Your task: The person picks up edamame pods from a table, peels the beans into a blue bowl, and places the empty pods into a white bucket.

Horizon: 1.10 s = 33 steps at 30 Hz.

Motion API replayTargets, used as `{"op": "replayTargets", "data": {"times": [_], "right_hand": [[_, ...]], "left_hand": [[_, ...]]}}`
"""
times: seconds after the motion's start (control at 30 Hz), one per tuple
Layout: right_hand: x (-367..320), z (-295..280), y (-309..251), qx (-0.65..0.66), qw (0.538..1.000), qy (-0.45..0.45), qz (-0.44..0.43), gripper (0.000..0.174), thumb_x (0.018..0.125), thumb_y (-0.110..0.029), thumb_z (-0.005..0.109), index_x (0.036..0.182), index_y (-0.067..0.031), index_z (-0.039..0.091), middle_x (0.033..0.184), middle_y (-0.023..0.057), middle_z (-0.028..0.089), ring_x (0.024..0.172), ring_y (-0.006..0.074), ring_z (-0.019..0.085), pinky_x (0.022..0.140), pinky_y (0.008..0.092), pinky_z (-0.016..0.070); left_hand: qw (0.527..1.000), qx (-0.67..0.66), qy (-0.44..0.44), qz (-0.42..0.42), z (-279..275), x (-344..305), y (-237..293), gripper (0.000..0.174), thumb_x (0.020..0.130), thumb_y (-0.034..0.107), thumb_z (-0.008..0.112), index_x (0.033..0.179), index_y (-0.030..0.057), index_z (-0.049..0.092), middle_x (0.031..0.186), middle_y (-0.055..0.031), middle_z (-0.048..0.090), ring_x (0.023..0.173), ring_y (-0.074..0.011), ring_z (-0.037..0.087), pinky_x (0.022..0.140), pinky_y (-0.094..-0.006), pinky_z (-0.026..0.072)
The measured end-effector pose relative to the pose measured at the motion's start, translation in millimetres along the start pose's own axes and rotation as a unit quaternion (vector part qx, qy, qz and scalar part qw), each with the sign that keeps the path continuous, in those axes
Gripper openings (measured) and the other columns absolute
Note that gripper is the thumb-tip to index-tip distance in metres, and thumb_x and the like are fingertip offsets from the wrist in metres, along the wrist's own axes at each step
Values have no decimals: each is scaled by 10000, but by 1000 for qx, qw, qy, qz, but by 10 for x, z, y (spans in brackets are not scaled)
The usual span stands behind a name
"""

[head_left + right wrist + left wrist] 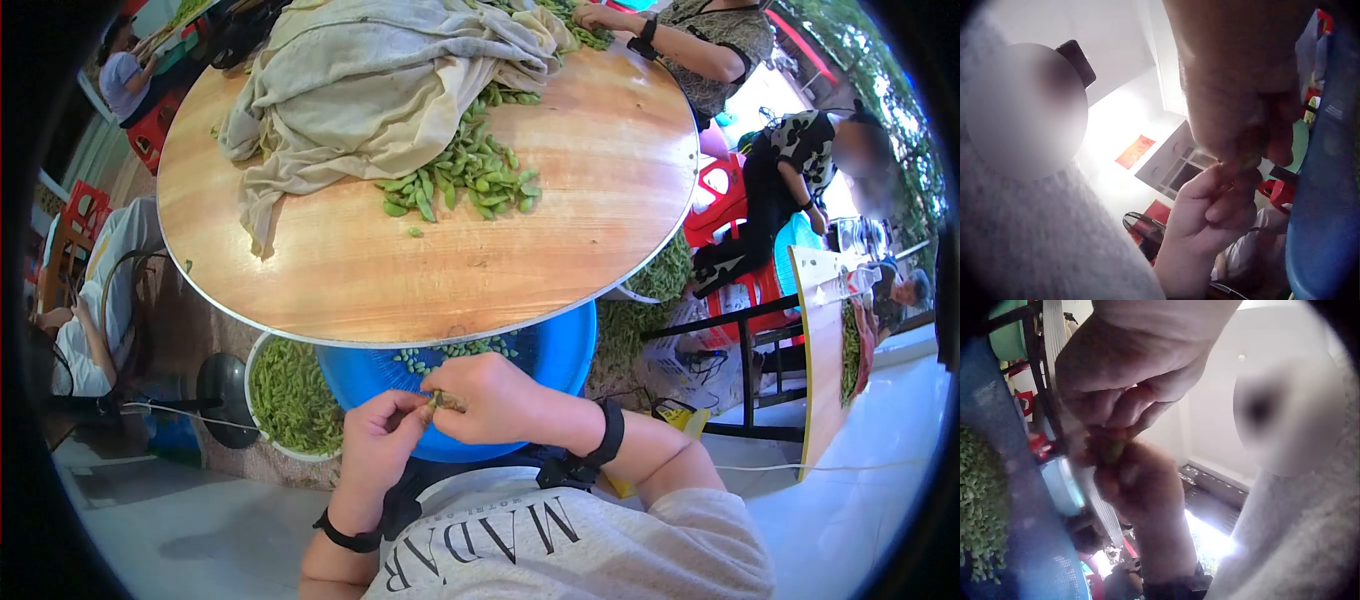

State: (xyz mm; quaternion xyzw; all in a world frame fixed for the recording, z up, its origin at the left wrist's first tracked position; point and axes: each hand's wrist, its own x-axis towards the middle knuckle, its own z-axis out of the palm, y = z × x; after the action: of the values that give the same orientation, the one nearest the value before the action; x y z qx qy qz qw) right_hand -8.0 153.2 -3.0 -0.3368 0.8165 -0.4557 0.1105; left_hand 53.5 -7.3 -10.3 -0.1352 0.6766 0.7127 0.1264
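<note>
Both hands meet over the near rim of a blue basin [345, 385], holding one small green pod [437, 399] between them. The left hand [385, 440] pinches one end with thumb and forefinger; the right hand [490, 400] has its fingers curled round the other end. In the left wrist view a bit of the green pod [1112, 452] shows between the fingertips. Loose green beans [478, 347] lie in the basin, beneath the table edge. A pile of green pods [470, 180] rests on the round wooden table [580, 200], partly under a cloth [350, 90].
A white tub of small green pieces [295, 400] stands left of the basin. More pods [665, 275] are in a container to the right, near a crate [680, 365]. People sit on red stools at both sides, and another person's hands [595, 18] reach onto the table's far right.
</note>
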Motion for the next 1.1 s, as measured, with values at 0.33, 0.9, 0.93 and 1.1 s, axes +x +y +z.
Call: {"op": "replayTargets", "data": {"times": [0.33,0.9,0.93,1.1], "right_hand": [[24,-587,81,-36,978,-208,-6,177,693,-117,518,819,-30,607,747,165,592,733,348,575,648,412,465],[1867,-1511,1088,-173,979,106,10,264,757,-206,557,966,-52,610,884,187,609,850,359,569,759,395,452],[1885,-1492,1162,-125,989,78,18,275,769,-208,555,1000,-67,598,912,174,610,873,342,569,775,378,446],[1777,-1302,1050,-117,993,32,-9,303,800,-230,557,1069,-92,576,1021,144,590,932,312,556,815,347,428]], "left_hand": [[886,459,50,30,-837,-98,279,243,634,18,673,877,32,658,825,-121,570,659,-185,578,558,-267,468],[819,506,-137,234,-323,1703,1181,468,757,27,588,1199,-3,436,1236,-165,426,1088,-246,475,765,-279,481],[813,509,-111,259,-291,1813,1204,475,759,16,578,1208,-4,424,1249,-165,413,1110,-248,457,785,-279,471],[822,481,-65,297,-290,2068,1237,473,770,-37,525,1223,-13,393,1243,-151,400,1101,-244,470,857,-277,431]]}}
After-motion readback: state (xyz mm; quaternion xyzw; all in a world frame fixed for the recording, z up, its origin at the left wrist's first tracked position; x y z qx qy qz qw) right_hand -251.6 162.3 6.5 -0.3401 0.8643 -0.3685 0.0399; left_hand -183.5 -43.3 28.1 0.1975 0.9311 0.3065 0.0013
